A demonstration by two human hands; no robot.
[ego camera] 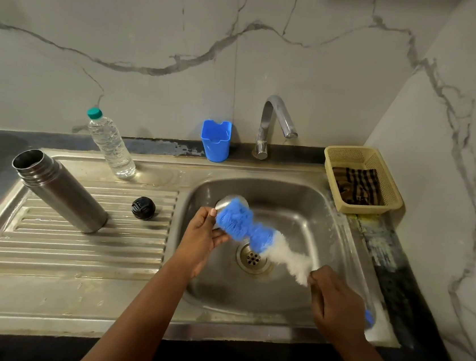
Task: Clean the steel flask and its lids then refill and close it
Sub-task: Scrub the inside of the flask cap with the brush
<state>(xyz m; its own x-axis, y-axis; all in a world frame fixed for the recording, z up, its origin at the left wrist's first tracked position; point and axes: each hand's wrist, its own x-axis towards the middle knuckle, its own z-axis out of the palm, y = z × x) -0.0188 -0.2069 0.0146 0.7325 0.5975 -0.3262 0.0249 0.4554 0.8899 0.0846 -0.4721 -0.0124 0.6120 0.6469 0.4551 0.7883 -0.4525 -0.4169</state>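
Scrubbing: your left hand (203,235) pinched the steel lid (230,201), probably wet-slick; right hand (335,305) clamped the brush (243,225) handle.

Both my arms reach forward, forearms bare. My left hand (202,235) is curled closed, thumb up. My right hand (335,304) is fisted, knuckles up.
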